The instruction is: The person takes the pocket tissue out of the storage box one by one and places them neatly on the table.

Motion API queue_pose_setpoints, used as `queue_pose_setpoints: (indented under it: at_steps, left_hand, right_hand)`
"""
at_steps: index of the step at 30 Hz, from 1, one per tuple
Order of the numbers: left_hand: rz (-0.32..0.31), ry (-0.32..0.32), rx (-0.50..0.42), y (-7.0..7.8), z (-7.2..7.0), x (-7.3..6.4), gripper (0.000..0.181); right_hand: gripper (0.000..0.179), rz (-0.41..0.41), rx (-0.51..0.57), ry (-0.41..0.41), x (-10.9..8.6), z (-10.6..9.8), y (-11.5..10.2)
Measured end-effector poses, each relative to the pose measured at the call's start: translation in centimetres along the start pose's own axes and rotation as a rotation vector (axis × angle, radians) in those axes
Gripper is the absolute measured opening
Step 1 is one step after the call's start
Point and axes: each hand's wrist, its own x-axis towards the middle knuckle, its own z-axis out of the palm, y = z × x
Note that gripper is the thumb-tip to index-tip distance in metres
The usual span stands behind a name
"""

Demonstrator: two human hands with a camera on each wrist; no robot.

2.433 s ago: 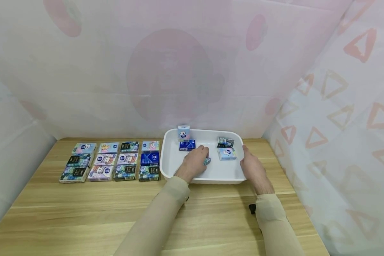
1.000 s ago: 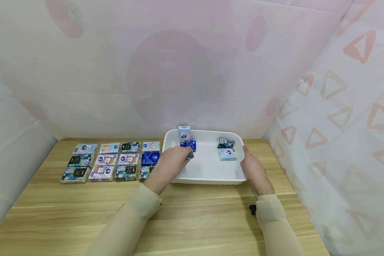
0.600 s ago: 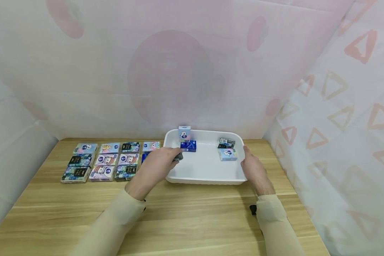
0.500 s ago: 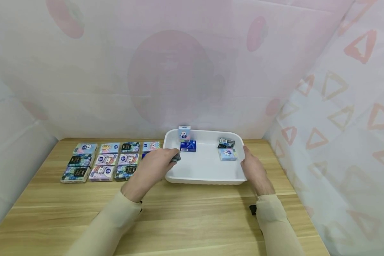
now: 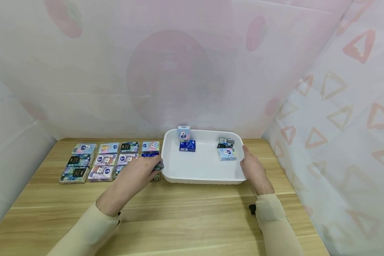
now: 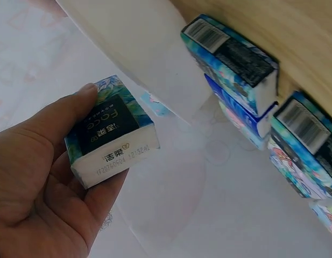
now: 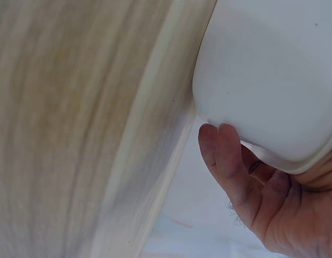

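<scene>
My left hand (image 5: pixel 136 174) holds a pocket tissue pack (image 6: pixel 109 126) with a blue-green floral print and a black label. Thumb on top and fingers beneath, it grips the pack just past the left rim of a white plastic tub (image 5: pixel 204 172), beside the nearest column of packs. My right hand (image 5: pixel 254 169) holds the tub's right rim, its fingers (image 7: pixel 228 153) curled against the outer wall. Inside the tub lie a blue pack (image 5: pixel 187 146), a light-blue pack (image 5: pixel 227 154) and a dark floral pack (image 5: pixel 225 142); another light-blue pack (image 5: pixel 184 133) stands upright at the back left.
Several tissue packs (image 5: pixel 101 173) lie in neat columns on the wooden table (image 5: pixel 192 220) left of the tub. My left hand covers part of the nearest columns. A patterned white cloth wall (image 5: pixel 115 106) rises behind the table and at both sides.
My left hand has lifted the dark floral tissue pack from the tub's middle and carried it left, over the left rim. The right hand stays on the tub's right rim.
</scene>
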Motion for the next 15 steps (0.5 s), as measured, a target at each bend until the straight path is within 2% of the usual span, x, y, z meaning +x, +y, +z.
queue_pose_setpoints:
  at_steps: [10, 15]
  left_hand:
    - [0.009, -0.012, 0.036, -0.9, 0.0, -2.1, 0.025]
    - [-0.010, -0.071, 0.033, -0.9, 0.7, -2.7, 0.025]
  right_hand:
    - [0.070, -0.026, -0.006, 0.013, 0.1, 0.1, 0.1]
    - [0.069, -0.036, -0.028, 0.024, 0.1, 0.1, 0.1]
